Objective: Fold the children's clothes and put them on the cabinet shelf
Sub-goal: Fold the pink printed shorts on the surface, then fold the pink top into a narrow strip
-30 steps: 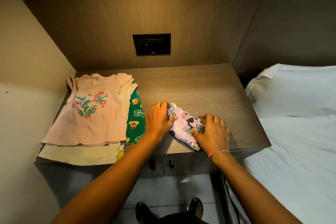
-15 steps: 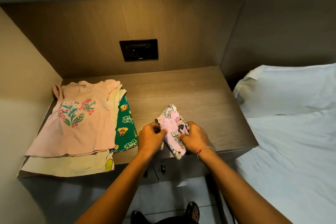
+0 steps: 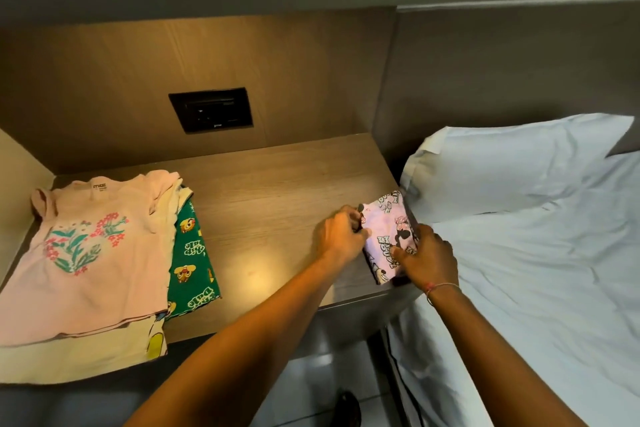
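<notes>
The folded pink garment (printed with cartoon mice and lettering) lies at the right front corner of the shelf, with its right side at the shelf's right edge. The left hand pinches the garment's left edge, fingers curled. The right hand grips its near right side, with the thumb on top and the fingers curled over the edge. Whether the garment rests on the shelf or is raised off it cannot be told.

At the left end of the shelf, 3 items lie stacked:
- a pink shirt on top
- a yellow garment beneath it
- a green garment showing at the stack's right side

A socket sits in the panel behind the shelf. A pillow lies just beside the shelf's right edge.
</notes>
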Tool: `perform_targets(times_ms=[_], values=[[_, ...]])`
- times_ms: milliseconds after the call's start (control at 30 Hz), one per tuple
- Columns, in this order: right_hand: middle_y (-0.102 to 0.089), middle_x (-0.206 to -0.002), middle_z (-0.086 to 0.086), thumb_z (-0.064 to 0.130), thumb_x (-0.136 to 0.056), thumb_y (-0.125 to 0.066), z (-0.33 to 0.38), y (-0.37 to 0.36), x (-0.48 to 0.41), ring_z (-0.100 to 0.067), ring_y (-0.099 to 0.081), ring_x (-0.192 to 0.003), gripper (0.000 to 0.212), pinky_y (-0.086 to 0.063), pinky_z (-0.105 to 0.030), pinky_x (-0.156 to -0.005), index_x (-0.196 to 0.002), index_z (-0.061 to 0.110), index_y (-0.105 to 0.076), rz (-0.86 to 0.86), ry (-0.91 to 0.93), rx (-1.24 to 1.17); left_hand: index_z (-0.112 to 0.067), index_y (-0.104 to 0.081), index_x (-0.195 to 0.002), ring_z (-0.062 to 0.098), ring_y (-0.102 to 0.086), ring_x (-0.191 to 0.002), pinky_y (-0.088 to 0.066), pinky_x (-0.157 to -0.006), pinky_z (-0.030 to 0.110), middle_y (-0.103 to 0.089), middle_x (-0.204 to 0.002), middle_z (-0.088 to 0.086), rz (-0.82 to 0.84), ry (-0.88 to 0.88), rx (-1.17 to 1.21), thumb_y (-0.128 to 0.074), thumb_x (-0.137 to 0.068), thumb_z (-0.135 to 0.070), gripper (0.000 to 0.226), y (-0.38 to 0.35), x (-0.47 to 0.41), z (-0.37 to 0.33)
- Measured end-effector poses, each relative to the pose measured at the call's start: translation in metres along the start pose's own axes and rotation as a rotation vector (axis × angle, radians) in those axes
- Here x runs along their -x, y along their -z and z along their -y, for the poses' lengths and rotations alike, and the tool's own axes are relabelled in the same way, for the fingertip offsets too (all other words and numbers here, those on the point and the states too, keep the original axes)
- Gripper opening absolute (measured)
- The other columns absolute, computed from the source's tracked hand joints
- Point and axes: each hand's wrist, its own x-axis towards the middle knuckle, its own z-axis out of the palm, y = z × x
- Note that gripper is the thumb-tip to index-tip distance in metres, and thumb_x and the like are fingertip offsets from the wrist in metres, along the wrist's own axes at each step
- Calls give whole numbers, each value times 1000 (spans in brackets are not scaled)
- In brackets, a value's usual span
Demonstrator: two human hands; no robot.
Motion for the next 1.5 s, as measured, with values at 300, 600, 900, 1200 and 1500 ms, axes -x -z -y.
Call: perform_targets(times_ms=[300,600,900,1200,1500], values=[[1,-164,3,38,-102,-30,-29,-7,-22,-25,-2,-150,61,-9,-52,-120,-155,26,-1,280,303,370,-23,-10,-154,23,10,-149,6,-118,54,1,-164,0,263,-463,-619,-25,-95,-64,73,-6,2,45],[-36,-155,-11,27,-98,-48,68,-39,0,-33,-29,-144,54,-22,-46,-119,-148,12,-35,-24,590,155,-23,-4,-154,23,13,-149,10,-119,47,6,-163,2,-178,-187,-525,-33,-95,-52,72,69,70,106],[-34,-155,-5,20,-90,-54,285,-201,12,-30,-29,-142,61,-32,-46,-112,-147,22,-35,362,1252,420,-24,-20,-153,25,-8,-150,-9,-120,47,-14,-162,-1,-347,339,-553,-21,-94,-60,70,171,173,259],[-67,-112,-5,38,-82,-54,360,-240,9,-30,-54,-109,34,-39,-39,-92,-108,24,-70,337,1210,604,-21,-59,-133,26,-31,-143,-19,-118,46,-50,-145,-1,-506,273,-395,-36,-85,-65,69,247,202,315],[-66,-113,0,36,-88,-62,370,-247,-6,-26,-50,-105,34,-41,-36,-80,-121,33,-62,220,1202,488,-26,-78,-94,28,-48,-131,-39,-107,51,-69,-122,1,-642,265,-275,-74,-82,-26,13,248,207,309]])
